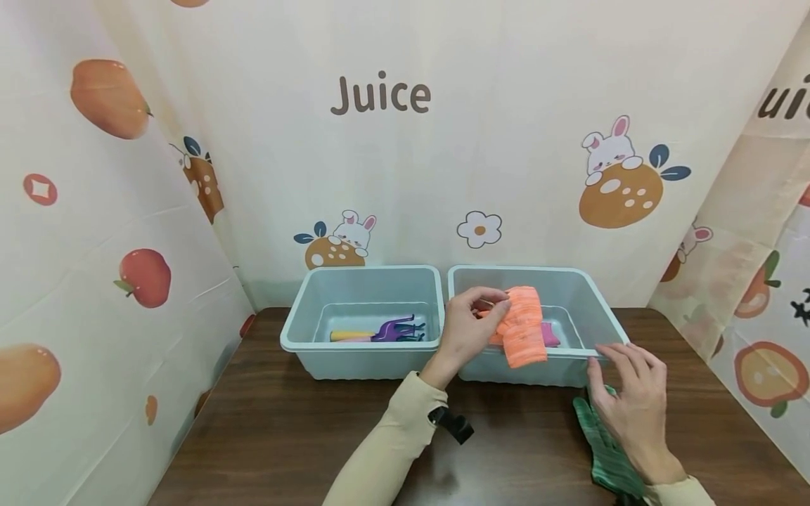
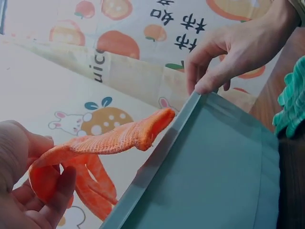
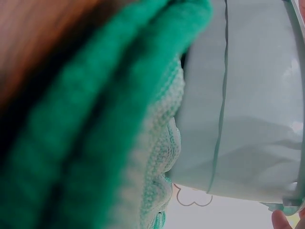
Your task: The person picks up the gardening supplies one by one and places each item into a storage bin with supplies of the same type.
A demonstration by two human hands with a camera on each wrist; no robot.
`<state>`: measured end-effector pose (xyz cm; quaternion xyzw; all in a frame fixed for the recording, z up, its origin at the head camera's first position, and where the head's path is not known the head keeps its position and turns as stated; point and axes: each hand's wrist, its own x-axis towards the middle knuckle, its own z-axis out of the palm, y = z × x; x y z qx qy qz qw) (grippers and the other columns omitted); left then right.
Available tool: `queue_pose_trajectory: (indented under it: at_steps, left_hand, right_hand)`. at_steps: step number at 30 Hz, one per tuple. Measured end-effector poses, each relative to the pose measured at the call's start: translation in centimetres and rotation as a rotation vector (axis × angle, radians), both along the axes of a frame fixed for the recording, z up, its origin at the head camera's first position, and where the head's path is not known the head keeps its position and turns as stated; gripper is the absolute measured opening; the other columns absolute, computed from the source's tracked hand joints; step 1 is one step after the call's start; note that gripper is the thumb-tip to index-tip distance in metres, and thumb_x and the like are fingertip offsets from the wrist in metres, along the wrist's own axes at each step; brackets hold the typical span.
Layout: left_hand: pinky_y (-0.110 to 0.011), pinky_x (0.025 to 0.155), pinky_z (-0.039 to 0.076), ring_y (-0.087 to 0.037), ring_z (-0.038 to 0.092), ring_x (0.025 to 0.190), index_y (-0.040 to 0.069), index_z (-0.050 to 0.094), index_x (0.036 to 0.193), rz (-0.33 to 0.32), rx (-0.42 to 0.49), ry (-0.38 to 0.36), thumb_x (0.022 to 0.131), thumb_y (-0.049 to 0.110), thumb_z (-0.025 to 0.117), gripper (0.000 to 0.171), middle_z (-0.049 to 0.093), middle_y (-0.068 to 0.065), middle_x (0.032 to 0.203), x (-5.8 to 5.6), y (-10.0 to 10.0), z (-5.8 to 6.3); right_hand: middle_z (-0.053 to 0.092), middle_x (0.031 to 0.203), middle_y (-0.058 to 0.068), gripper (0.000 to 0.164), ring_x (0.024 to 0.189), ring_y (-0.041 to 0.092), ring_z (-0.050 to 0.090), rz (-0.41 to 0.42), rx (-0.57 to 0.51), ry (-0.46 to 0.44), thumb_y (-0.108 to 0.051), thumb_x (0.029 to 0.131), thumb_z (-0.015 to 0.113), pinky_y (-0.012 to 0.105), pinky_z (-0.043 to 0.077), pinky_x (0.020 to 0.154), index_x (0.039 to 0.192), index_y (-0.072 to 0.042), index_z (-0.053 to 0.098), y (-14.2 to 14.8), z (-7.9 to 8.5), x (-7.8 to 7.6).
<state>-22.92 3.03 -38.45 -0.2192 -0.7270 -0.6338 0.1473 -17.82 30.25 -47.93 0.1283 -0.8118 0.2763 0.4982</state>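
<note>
My left hand (image 1: 471,327) pinches an orange knitted glove (image 1: 525,327) above the front rim of the right-hand bin (image 1: 588,281). In the left wrist view the orange glove (image 2: 114,138) stretches sideways from my left hand (image 2: 28,176), its fingers dangling. My right hand (image 1: 633,393) grips the bin's front right corner, thumb outside and fingers over the rim; the left wrist view shows this right hand (image 2: 238,52) too. Under the right wrist, a green knitted glove (image 1: 604,446) lies on the table; this green glove (image 3: 105,114) fills much of the right wrist view.
A pink item (image 1: 549,335) lies inside the right-hand bin, partly hidden by the orange glove. Beside it stands a matching left bin (image 1: 367,281), holding a purple, finger-shaped item (image 1: 394,330) with a yellow part. Both bins stand on a dark wooden table (image 1: 272,436) before a printed curtain.
</note>
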Motion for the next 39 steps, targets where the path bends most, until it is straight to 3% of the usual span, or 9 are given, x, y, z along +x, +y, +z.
queue_pose_trajectory:
  at_steps: [7,14,22,34,39]
  left_hand:
    - [-0.019,0.076,0.054,-0.004,0.064,0.083,0.004,0.080,0.111,-0.034,0.043,-0.028,0.101,0.017,0.074,0.017,0.077,-0.016,0.106,-0.7,0.7,-0.1]
    - [-0.020,0.078,0.054,-0.025,0.069,0.089,0.004,0.079,0.111,-0.023,0.061,-0.075,0.101,0.015,0.073,0.016,0.077,-0.016,0.107,-1.3,0.8,-0.5]
    - [-0.020,0.078,0.055,-0.002,0.064,0.083,0.005,0.079,0.110,-0.013,0.051,-0.100,0.101,0.015,0.073,0.015,0.077,-0.015,0.108,-1.6,0.9,-0.9]
    - [-0.023,0.084,0.058,-0.011,0.071,0.090,0.005,0.079,0.111,0.003,0.033,-0.082,0.101,0.016,0.073,0.016,0.078,-0.012,0.110,-1.9,1.1,-1.0]
    - [-0.021,0.078,0.059,-0.011,0.071,0.089,0.005,0.079,0.111,0.011,0.039,-0.086,0.101,0.015,0.073,0.016,0.078,-0.013,0.109,-2.3,1.2,-1.0]
  right_hand:
    - [0.070,0.111,0.028,0.057,0.115,0.055,0.052,-0.008,0.003,-0.024,-0.048,0.102,0.059,0.028,0.026,0.114,0.107,0.006,0.075,0.0,0.0,0.2]
    - [0.071,0.109,0.028,0.052,0.113,0.055,0.054,0.004,0.005,0.013,-0.044,0.100,0.062,0.026,0.026,0.115,0.106,0.005,0.076,0.1,0.1,-0.2]
    - [0.071,0.109,0.029,0.050,0.113,0.055,0.053,0.000,0.002,-0.002,-0.043,0.100,0.062,0.026,0.025,0.115,0.106,0.005,0.076,0.0,0.1,0.0]
    - [0.071,0.109,0.027,0.050,0.113,0.054,0.054,0.006,0.006,0.008,-0.043,0.100,0.062,0.025,0.025,0.115,0.106,0.005,0.076,0.1,0.0,-0.1]
    - [0.071,0.110,0.027,0.050,0.113,0.054,0.053,0.000,0.001,-0.004,-0.042,0.099,0.062,0.025,0.025,0.114,0.106,0.005,0.076,0.1,-0.1,-0.1]
